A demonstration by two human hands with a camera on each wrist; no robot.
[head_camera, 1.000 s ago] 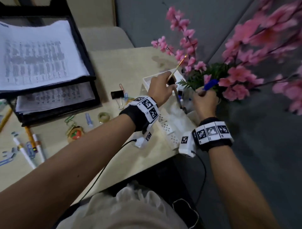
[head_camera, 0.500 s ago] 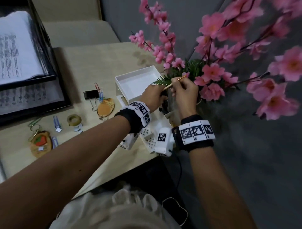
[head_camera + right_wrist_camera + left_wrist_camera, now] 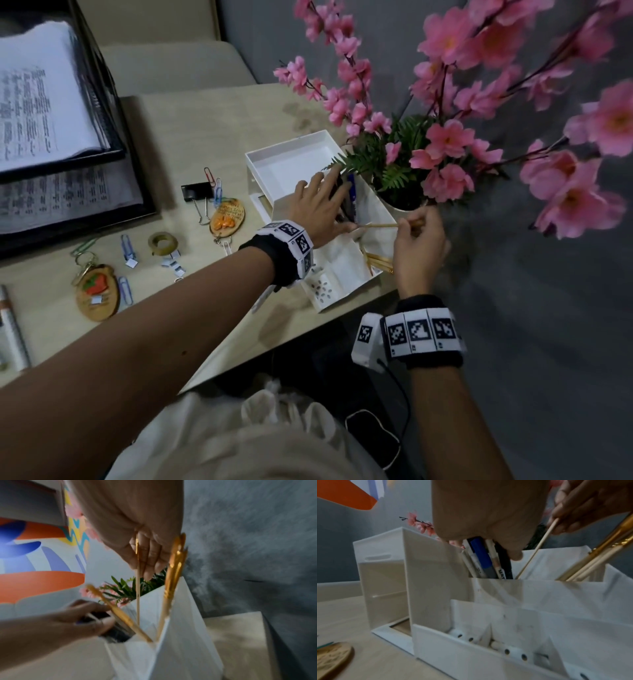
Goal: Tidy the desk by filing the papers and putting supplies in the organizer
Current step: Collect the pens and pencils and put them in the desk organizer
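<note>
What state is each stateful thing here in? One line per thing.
white organizer: upright, part filled.
markers: standing in organizer, left hand gripping them.
thin pencil: pinched by right hand, tip in organizer.
black binder clip: loose on desk.
tape roll: lying flat.

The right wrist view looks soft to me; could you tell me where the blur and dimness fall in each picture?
Right wrist view: the left hand and nearest gold brush are smeared, the grey wall streaked. Left wrist view: sharper on the markers, dim overall. Head view: low light, wide-angle bending at the edges, the organizer fairly crisp.
</note>
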